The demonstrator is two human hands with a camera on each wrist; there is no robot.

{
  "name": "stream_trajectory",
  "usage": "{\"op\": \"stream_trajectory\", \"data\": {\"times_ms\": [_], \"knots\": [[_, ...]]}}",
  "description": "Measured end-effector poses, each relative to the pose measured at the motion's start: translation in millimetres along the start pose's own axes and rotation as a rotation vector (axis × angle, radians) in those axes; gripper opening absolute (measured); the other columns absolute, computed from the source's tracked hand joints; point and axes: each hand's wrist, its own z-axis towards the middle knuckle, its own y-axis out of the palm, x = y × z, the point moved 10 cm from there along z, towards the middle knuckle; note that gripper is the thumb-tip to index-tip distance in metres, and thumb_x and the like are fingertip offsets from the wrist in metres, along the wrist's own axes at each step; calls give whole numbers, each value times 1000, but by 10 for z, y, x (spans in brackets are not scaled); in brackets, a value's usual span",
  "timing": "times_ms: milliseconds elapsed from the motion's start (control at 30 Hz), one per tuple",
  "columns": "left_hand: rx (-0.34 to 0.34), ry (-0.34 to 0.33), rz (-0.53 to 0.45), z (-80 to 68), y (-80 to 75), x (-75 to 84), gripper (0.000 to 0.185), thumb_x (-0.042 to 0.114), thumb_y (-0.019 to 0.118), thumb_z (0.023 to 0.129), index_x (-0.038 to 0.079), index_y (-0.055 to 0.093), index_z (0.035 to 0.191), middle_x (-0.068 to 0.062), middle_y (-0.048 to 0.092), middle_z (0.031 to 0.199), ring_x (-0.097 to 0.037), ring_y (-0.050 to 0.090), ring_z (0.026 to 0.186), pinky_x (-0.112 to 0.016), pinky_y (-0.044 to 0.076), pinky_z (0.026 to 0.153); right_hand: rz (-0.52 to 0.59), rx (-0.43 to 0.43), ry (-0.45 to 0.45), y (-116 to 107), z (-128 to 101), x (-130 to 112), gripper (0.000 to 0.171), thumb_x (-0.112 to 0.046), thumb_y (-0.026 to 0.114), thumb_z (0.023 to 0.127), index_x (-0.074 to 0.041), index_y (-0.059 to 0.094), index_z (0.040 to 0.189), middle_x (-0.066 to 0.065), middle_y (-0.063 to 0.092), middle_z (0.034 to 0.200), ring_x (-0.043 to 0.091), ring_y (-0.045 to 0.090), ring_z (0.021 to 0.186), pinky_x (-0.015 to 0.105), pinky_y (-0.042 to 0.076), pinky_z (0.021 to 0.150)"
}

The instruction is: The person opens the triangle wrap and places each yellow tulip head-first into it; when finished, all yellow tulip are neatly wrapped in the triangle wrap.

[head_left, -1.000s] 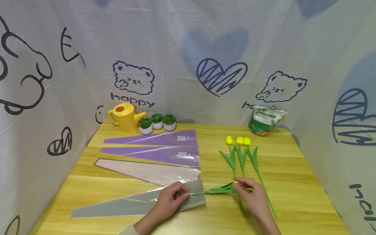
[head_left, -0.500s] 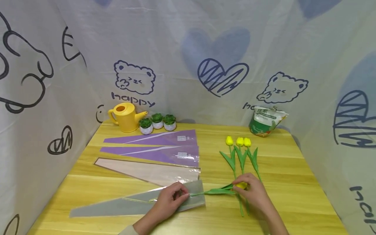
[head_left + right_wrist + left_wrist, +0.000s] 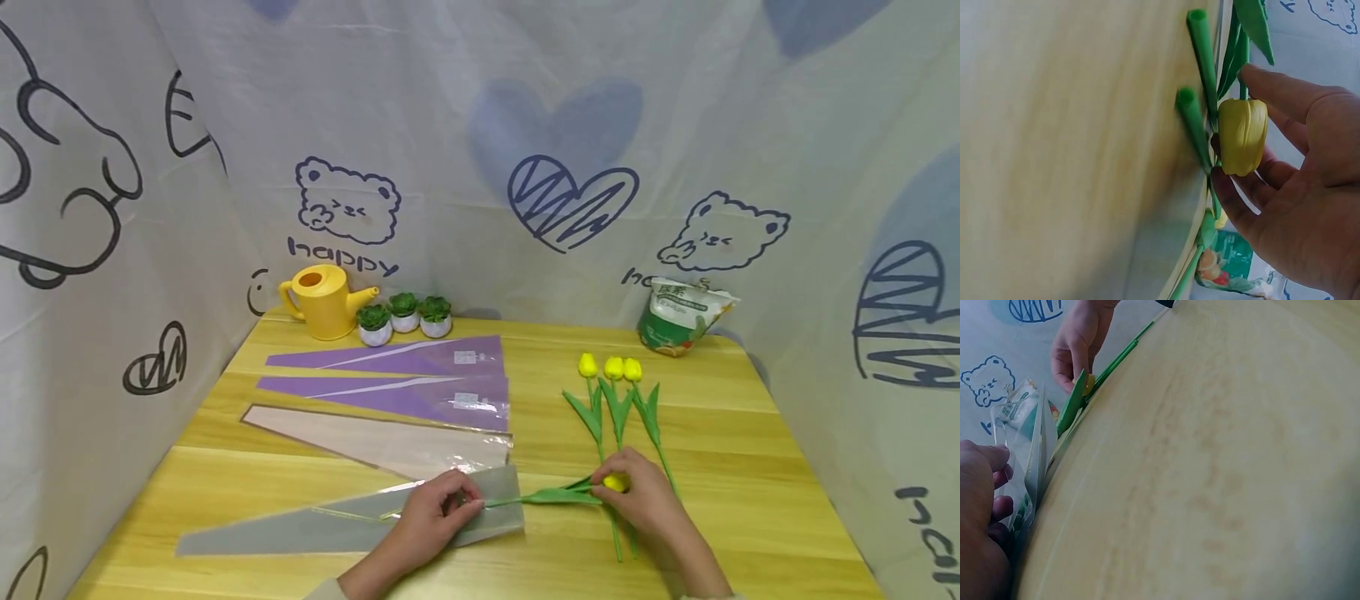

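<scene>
A yellow artificial tulip (image 3: 558, 497) lies sideways, its stem end reaching into the wide mouth of a grey, clear-fronted flower sleeve (image 3: 300, 532). With thumb and fingers my left hand (image 3: 435, 517) holds the sleeve at that mouth; in the left wrist view the clear film (image 3: 1015, 459) stands lifted beside the fingertips. My right hand (image 3: 648, 496) pinches the tulip just by its bloom, and the right wrist view has the yellow bloom (image 3: 1243, 137) between thumb and fingers. Three more yellow tulips (image 3: 614, 368) lie just beyond, their lower stems passing under or near the right hand.
Two purple sleeves (image 3: 390, 398) and a pale pink sleeve (image 3: 375, 435) lie behind the grey one. Along the back stand a yellow watering can (image 3: 322, 304), three small potted succulents (image 3: 404, 312) and a green-white bag (image 3: 678, 317). Printed cloth (image 3: 450, 125) encloses the wooden table (image 3: 720, 417).
My right hand has shifted slightly away from me and its fingers have changed their hold, so more of the yellow bloom shows. My left hand stays at the sleeve mouth.
</scene>
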Motion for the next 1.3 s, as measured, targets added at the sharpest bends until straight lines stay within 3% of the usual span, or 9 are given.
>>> {"op": "stream_trajectory", "data": {"times_ms": [400,600,733,967,1300], "knots": [[-3,-19,-7,-4,-5,3,8,21,75,96,14,72,93,11,56,75,5,43,63,-13,38,55,-43,-36,-104,9,26,-62,16,-15,82,89,-28,73,87,-10,63,101,18,63,104,48,54,94],[-21,-47,12,-8,-3,7,7,25,74,96,19,71,93,13,55,76,5,43,63,-14,40,55,-46,-35,-148,-37,-19,-142,13,-17,79,92,-27,71,89,-10,60,105,16,62,103,38,54,89],[-25,-15,31,10,-4,68,8,27,74,96,20,72,93,14,54,76,6,42,64,-14,40,55,-54,-3,-200,-99,-42,-246,12,-17,79,92,-26,71,90,-9,58,104,13,61,98,31,54,83],[-5,90,64,55,-13,203,5,24,74,96,21,71,94,14,54,76,7,41,65,-12,39,54,-73,61,-242,-172,-74,-447,20,-17,83,88,-30,68,89,-12,57,104,10,61,96,33,56,83],[10,90,67,96,-3,233,6,24,76,95,23,70,94,14,53,75,7,41,65,-13,39,54,-70,116,-283,-177,-127,-669,24,-10,85,84,-28,70,88,-12,56,104,8,60,92,29,55,79]]}}
